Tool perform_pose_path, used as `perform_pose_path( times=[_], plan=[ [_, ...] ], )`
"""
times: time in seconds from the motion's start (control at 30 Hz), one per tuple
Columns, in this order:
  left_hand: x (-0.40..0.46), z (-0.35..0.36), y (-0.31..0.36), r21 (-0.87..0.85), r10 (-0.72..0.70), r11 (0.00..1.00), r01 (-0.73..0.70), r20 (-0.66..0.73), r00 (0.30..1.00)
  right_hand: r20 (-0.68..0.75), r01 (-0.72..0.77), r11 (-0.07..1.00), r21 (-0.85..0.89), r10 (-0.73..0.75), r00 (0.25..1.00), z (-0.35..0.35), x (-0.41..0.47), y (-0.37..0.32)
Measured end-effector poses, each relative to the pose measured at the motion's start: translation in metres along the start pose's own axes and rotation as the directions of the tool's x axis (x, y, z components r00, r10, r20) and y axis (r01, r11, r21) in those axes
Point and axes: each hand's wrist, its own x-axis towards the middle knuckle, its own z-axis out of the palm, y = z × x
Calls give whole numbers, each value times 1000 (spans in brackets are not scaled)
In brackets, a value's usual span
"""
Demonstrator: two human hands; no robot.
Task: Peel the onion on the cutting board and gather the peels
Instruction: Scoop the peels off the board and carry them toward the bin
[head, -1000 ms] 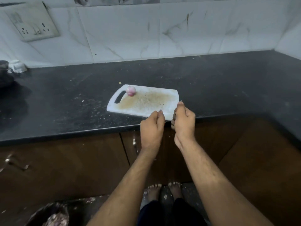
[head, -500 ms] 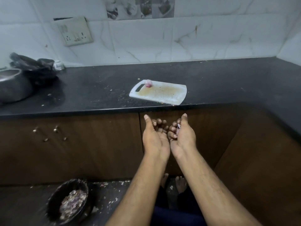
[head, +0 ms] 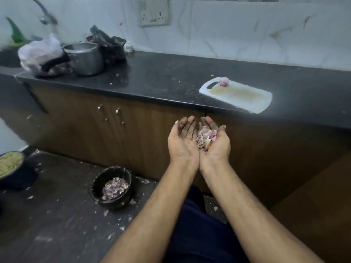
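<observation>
My left hand (head: pixel 183 138) and my right hand (head: pixel 218 144) are held side by side, palms up, below the counter edge in front of the cabinet doors. A small heap of pink and papery onion peels (head: pixel 206 137) lies in the cupped right palm against the left hand's edge. The left palm is bare. The peeled pink onion (head: pixel 223 81) sits near the handle end of the white cutting board (head: pixel 241 97) on the black counter. Down on the floor to the left stands a black bin (head: pixel 114 204) holding more peels (head: pixel 114 187).
On the counter's left end stand a steel pot (head: pixel 85 59), a white plastic bag (head: pixel 40 54) and a black bag (head: pixel 110 45). A dark bowl of yellowish stuff (head: pixel 9 164) sits on the floor at far left. Peel scraps litter the floor and counter (head: pixel 161 78).
Both hands left the board's edge, dropped below the counter and turned palms up with the peels. My view swung left and down, bringing the bin and floor into sight.
</observation>
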Motion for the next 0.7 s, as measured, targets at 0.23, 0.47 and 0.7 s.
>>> perform_pose_path(
  times=[0.23,0.47,0.7],
  plan=[
    [66,-63,38,-14,117,993,-120,-147,982,-68,-165,974,-157,156,985,2,46,77],
    [140,-161,94,-73,169,972,-223,-442,881,-203,-405,850,-337,354,913,-6,112,203],
    [183,-216,171,-84,283,883,-462,-690,666,-312,-642,676,-363,561,767,28,141,307]
  ],
)
